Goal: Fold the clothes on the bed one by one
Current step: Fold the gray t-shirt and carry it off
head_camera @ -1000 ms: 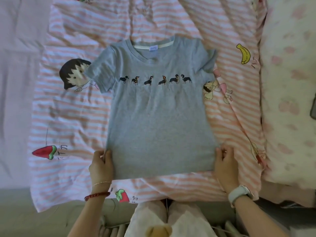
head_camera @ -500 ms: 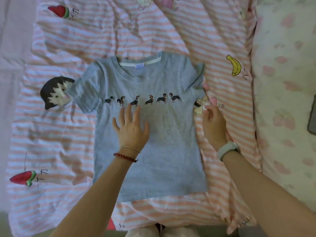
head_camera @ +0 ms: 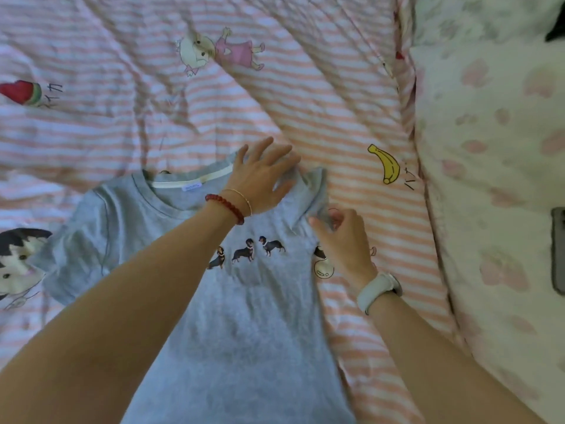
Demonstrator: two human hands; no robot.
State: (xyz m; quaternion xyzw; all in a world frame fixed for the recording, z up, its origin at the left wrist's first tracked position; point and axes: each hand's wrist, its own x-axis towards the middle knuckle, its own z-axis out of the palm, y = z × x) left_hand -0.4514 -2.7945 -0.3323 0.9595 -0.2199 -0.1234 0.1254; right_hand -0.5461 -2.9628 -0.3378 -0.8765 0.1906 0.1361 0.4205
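A grey T-shirt with a row of small dogs printed across the chest lies face up on the bed, collar away from me. My left hand, fingers straight and spread, presses flat on the shirt's right shoulder beside the collar. My right hand pinches the edge of the rumpled right sleeve. My left forearm crosses the shirt and hides part of the dog print. The left sleeve lies spread out flat.
The shirt rests on a pink-and-white striped sheet with cartoon prints, including a banana. A white quilt with pink blotches lies along the right. A dark phone sits on it at the right edge.
My left hand slid from the chest up to the right shoulder. My right hand moved up to the right sleeve and took hold of it. My view has moved closer.
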